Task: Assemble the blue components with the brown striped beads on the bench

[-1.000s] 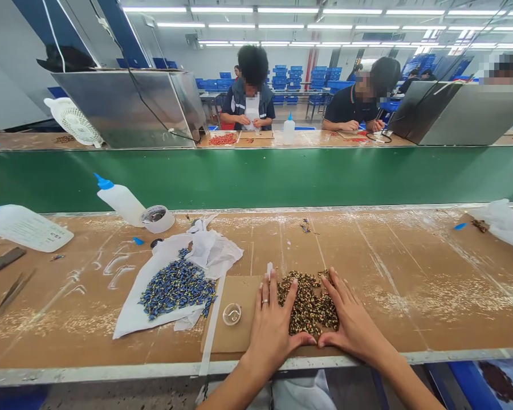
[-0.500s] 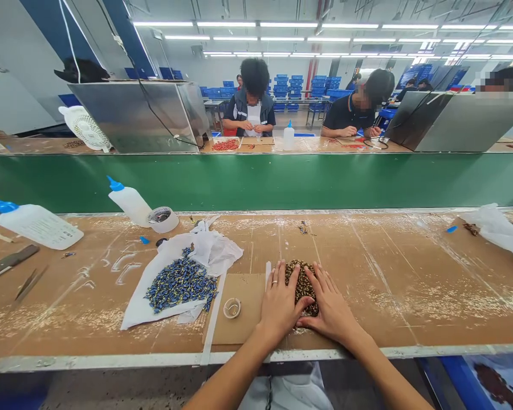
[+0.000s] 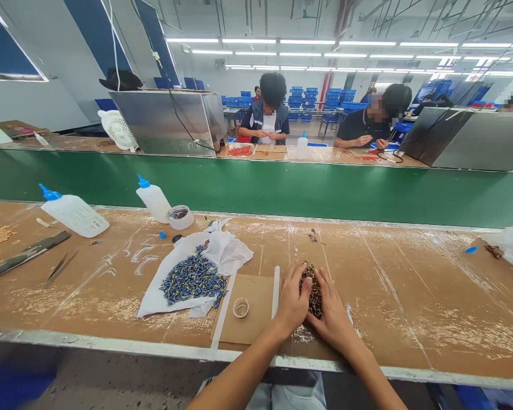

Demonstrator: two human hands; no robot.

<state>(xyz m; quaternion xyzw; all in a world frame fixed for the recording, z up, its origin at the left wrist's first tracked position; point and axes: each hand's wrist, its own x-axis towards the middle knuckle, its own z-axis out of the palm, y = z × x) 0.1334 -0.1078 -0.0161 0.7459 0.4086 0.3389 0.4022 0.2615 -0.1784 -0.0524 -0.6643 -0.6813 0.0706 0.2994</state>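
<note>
A heap of small brown-and-gold pieces (image 3: 315, 300) lies on the cardboard-covered table, narrow and pressed between my two hands. My left hand (image 3: 291, 296) curves around its left side, thumb on top of the pieces. Against the right side rests my right hand (image 3: 331, 307), its fingers bent around the far edge and its thumb near the heap's front. The palms hide part of the heap. Just left of my left hand is a cardboard square (image 3: 256, 319) bearing a small round cup (image 3: 240, 308). Many blue-and-yellow pieces (image 3: 192, 279) are spread on a white sheet (image 3: 151, 296) further left.
Two white bottles with blue tips, one lying tilted (image 3: 74, 215) and one leaning (image 3: 154, 200), are at the back left beside a tape roll (image 3: 180, 217). Tweezers (image 3: 62, 267) and a knife-like tool (image 3: 29, 254) lie left. A green divider (image 3: 260, 185) separates co-workers opposite.
Both hands have drawn closer together, squeezing the brown-and-gold heap narrower and taller between them. My fingers, spread flat before, now curl round it. The view has turned slightly left.
</note>
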